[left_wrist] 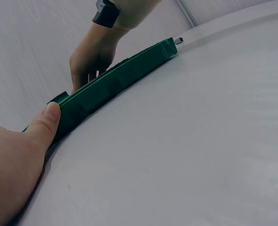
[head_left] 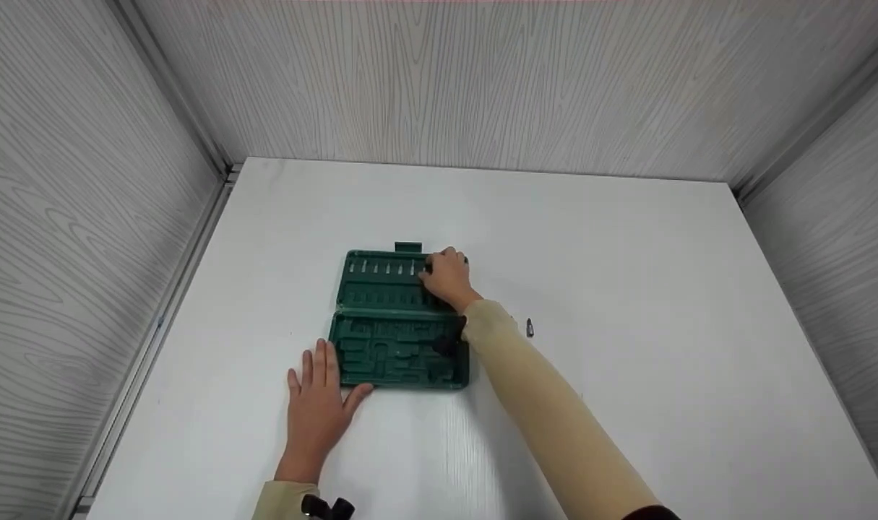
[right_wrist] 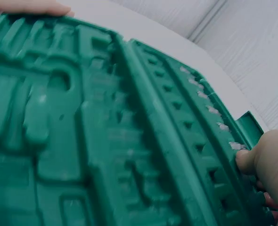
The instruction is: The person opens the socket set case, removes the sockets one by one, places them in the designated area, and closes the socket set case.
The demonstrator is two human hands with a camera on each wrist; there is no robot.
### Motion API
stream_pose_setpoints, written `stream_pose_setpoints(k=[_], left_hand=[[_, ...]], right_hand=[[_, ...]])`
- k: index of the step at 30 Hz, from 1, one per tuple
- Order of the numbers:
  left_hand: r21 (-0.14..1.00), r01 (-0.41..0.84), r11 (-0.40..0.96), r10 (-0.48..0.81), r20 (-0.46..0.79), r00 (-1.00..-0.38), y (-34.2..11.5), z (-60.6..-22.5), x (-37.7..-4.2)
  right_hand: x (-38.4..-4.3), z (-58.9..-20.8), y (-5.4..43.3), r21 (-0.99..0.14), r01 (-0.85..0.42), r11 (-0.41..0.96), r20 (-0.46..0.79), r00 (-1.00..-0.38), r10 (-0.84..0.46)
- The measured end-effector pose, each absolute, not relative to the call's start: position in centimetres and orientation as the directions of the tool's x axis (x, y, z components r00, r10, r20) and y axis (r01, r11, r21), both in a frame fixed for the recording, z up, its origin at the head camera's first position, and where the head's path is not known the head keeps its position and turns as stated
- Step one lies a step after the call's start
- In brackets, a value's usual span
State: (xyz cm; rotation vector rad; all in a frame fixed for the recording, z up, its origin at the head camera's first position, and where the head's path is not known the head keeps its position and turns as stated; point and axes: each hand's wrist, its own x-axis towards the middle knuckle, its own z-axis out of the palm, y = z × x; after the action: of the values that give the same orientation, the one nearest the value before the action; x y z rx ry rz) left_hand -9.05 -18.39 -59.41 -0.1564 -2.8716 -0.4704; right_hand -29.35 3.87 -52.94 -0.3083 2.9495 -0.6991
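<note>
A green plastic tool case (head_left: 402, 313) lies unfolded on the white table, its moulded half nearer me. Spread and fairly straight, the fingers of my left hand (head_left: 317, 412) lie along the case's left side, with the thumb (left_wrist: 51, 113) against its near wall. My right hand (head_left: 449, 278) reaches over the far half, fingers bent down at the row of small metal bits (right_wrist: 213, 109). Its thumb (right_wrist: 246, 160) is right beside the last visible bit; the small bit pinched there is mostly hidden by the fingers. Right of the case lies a loose metal bit (head_left: 530, 328).
A green latch flap (head_left: 408, 247) sticks out from the case's far edge. Pale wood-grain panels (head_left: 439, 87) enclose the table at the back and both sides. The right forearm (head_left: 547, 404) crosses the table beside the case.
</note>
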Motion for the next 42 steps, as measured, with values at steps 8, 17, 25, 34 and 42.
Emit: stream_pose_setpoints(k=[8, 17, 25, 34, 42], left_hand=[[0.311, 0.136, 0.941, 0.069, 0.217, -0.974, -18.2, -59.5, -8.8], [0.317, 0.135, 0.939, 0.065, 0.222, -0.973, -18.3, -59.4, -8.8], [0.308, 0.138, 0.941, 0.064, 0.238, -0.969, -18.2, -59.5, -8.9], [0.31, 0.151, 0.939, 0.07, 0.257, -0.964, -18.0, -59.6, -8.8], [0.315, 0.152, 0.937, 0.071, 0.254, -0.965, -18.2, -59.7, -9.0]], right_hand=[[-29.3, -53.0, 4.2, -0.5, -0.135, 0.856, -0.08, -0.976, -0.201], [-29.2, -52.7, 3.7, -0.466, -0.116, 0.877, -0.068, -0.984, -0.167], [-29.6, -53.1, 3.7, -0.491, -0.075, 0.868, -0.092, -0.986, -0.137], [-29.3, -53.5, 3.9, -0.594, -0.006, 0.804, -0.1, -0.992, -0.081], [-29.7, -53.7, 4.1, -0.567, -0.099, 0.817, -0.007, -0.992, -0.125]])
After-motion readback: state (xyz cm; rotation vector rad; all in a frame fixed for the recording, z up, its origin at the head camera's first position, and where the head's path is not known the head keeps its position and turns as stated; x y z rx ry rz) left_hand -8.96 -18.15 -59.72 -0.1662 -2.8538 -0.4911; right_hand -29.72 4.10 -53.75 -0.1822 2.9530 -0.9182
